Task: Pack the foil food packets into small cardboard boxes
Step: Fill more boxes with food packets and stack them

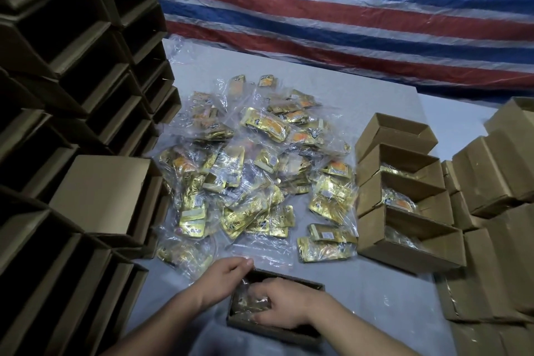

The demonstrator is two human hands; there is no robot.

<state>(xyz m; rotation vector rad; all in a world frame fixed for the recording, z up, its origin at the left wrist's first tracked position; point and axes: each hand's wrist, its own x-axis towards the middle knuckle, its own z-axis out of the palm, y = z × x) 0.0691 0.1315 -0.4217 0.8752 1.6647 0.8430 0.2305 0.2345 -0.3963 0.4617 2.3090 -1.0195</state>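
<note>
Left hand (224, 277) curled; right hand (284, 308) flat, fingers pressing down.

A red, white and blue striped tarp (346, 14) hangs behind the grey table (390, 298).

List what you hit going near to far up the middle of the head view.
Box being packed, with the left hand on its edge and the right hand inside → pile of foil packets → bare table → striped tarp.
</note>
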